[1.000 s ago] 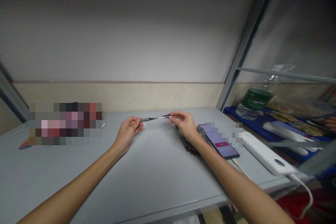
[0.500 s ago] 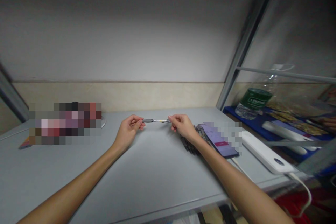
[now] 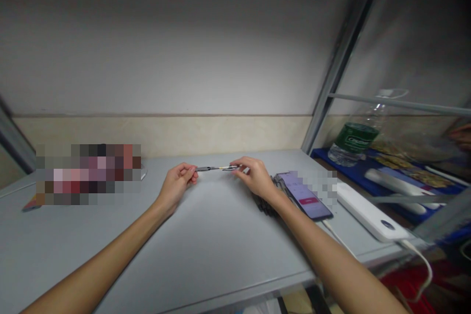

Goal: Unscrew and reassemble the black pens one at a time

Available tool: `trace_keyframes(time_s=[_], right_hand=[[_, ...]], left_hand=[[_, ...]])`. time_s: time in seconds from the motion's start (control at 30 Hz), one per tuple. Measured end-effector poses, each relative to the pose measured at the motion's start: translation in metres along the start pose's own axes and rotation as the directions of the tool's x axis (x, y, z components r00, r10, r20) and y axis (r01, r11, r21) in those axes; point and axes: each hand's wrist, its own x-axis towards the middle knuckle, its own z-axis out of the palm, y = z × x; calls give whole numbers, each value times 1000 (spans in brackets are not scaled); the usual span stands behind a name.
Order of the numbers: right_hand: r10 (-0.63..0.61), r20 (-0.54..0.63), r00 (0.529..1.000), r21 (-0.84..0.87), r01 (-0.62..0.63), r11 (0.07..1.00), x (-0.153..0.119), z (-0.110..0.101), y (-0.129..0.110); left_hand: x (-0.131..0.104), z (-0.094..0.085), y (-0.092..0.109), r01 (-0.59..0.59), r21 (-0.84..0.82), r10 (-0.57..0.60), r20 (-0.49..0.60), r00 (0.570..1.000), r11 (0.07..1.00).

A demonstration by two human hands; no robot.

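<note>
A slim pen (image 3: 214, 169) with a dark grey barrel and a clear, shiny cap end is held level above the grey desk (image 3: 206, 245). My left hand (image 3: 176, 181) pinches its dark end between thumb and fingertips. At the cap end, my right hand (image 3: 254, 175) has its index finger along the top and its thumb just below, the fingers a little looser. Under my right wrist lies a bundle of dark pens (image 3: 265, 206), partly hidden by the forearm.
Right of the pens lies a phone (image 3: 307, 198) with a lit screen, then a white power strip or power bank (image 3: 371, 213) with a cable. A water bottle (image 3: 355, 140) stands beyond the metal frame (image 3: 324, 93). Blurred-out items (image 3: 88, 174) sit at the left.
My right hand's fingers have loosened and spread slightly at the cap end, showing more of it. Both hands and the pen shift slightly left in view along with the whole scene.
</note>
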Motion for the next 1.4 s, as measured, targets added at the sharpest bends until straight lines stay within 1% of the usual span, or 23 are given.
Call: trace_keyframes(time_s=[0.07, 0.1, 0.17, 0.23, 0.27, 0.37, 0.4, 0.43, 0.47, 0.57, 0.63, 0.77, 0.93, 1.0, 1.07, 1.13, 1.2, 1.33, 1.4], right_hand=[[-38, 9, 999, -39, 38, 998, 0, -1, -1], [-37, 10, 999, -47, 37, 998, 1, -1, -2], [11, 19, 1000, -39, -10, 999, 0, 0, -4], [114, 67, 991, 1, -115, 993, 0, 0, -4], [180, 108, 978, 39, -185, 982, 0, 1, -3], [360, 247, 900, 166, -405, 899, 0, 2, 0], [394, 265, 880, 195, -450, 872, 0, 2, 1], [407, 257, 877, 219, -463, 859, 1, 2, 2], [395, 228, 890, 236, -445, 864, 1, 2, 2], [280, 124, 952, 247, -303, 921, 1, 0, 1], [236, 124, 964, 238, -260, 936, 1, -1, -2], [252, 171, 953, 245, -289, 925, 0, -1, -9], [279, 182, 943, 127, -304, 944, -1, -1, -12], [286, 175, 942, 158, -314, 936, 0, -1, -11], [251, 141, 958, 187, -275, 943, 0, -2, -10], [200, 131, 971, 167, -221, 961, 0, -3, -9], [183, 170, 968, 116, -205, 972, 0, -4, -9], [241, 260, 935, 78, -269, 960, -1, -3, -9], [237, 249, 939, 100, -269, 958, -2, -2, -10]], left_hand=[[1, -2, -2, 34, -21, -33, 31, 999, 999], [1, -3, -2, 44, -15, -43, 45, 998, 999], [0, -4, -2, 30, 37, -32, 64, 997, 999], [-1, -4, 0, -19, 116, 12, 65, 998, 993], [-1, -4, 1, -47, 149, 37, 65, 997, 988], [-1, -2, 3, -103, 195, 89, 78, 993, 975], [-1, -2, 3, -112, 198, 97, 84, 992, 974], [-1, -2, 3, -119, 199, 104, 86, 991, 973], [0, -2, 3, -124, 200, 108, 88, 990, 972], [1, -4, 1, -127, 203, 113, 80, 990, 971], [1, -5, 1, -124, 206, 113, 66, 991, 971], [0, -4, 3, -115, 203, 104, 66, 992, 972], [0, -3, 5, -100, 194, 89, 69, 994, 976], [0, -3, 5, -97, 189, 88, 57, 994, 977], [1, -4, 5, -93, 182, 86, 48, 995, 979], [2, -4, 5, -87, 170, 81, 44, 996, 982], [2, -4, 4, -75, 153, 69, 46, 997, 985], [2, -4, 3, -61, 114, 55, 61, 997, 992], [2, -4, 3, -62, 110, 55, 67, 996, 992]])
